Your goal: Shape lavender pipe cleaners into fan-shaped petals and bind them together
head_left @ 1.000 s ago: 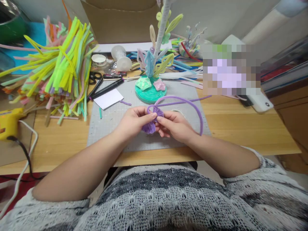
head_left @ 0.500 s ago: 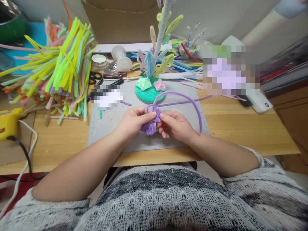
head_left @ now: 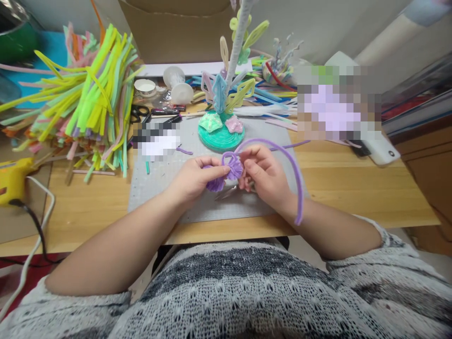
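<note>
Between thumb and fingers, my left hand (head_left: 197, 175) pinches a purple pipe-cleaner piece (head_left: 234, 168) bent into ruffled, fan-like folds with a small loop on top. My right hand (head_left: 265, 173) is closed just to its right, the fingertips curled at the base of a long loose purple pipe-cleaner end (head_left: 292, 162). That end arches over my right hand and hangs down past the wrist. Beneath the hands a metal tool (head_left: 229, 192) lies partly hidden on the grey cutting mat (head_left: 155, 197). Behind them stands a round green base (head_left: 221, 139) with a wrapped white stem and pipe-cleaner leaves.
A big heap of coloured pipe cleaners (head_left: 95, 94) fills the left side. A yellow glue gun (head_left: 16, 181) with its cord sits at the left edge. Black scissors (head_left: 139, 113), a white spool (head_left: 177, 84) and a white device (head_left: 381, 149) lie farther back.
My right hand has moved slightly up and right from the folded piece, and the loose purple end has swung right and lower over the wrist. My left hand keeps its pinch.
</note>
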Demonstrator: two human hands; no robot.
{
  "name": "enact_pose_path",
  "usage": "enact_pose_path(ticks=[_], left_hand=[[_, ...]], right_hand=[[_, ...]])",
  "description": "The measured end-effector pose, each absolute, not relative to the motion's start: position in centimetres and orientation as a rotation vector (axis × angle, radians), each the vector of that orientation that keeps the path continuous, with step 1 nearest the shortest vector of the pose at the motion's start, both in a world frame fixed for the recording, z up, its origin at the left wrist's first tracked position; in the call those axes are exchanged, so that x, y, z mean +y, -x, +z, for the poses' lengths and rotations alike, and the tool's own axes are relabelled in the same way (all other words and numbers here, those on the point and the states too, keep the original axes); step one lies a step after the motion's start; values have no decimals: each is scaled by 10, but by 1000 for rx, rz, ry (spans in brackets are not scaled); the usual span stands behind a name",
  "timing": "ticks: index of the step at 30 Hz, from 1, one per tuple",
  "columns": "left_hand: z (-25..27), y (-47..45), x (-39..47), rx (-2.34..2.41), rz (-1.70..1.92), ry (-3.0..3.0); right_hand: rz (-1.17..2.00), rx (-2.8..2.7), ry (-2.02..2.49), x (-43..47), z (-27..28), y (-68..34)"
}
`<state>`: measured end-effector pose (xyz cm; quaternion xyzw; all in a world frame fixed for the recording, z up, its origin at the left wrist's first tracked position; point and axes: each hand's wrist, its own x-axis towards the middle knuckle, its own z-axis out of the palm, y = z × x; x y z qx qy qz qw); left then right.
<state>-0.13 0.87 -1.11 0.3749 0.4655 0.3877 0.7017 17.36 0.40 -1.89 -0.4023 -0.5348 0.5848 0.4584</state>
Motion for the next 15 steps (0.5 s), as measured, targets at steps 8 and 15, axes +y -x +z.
enact_pose_path(ticks=[8,15], left_hand=[[-12,1,6,1086,684,-1140],[-8,1,5,1164,769,-1204]], right_hand=[[1309,-1358,1059,6,-20,-174],[1177,-1346,1082,6,-15,-175]])
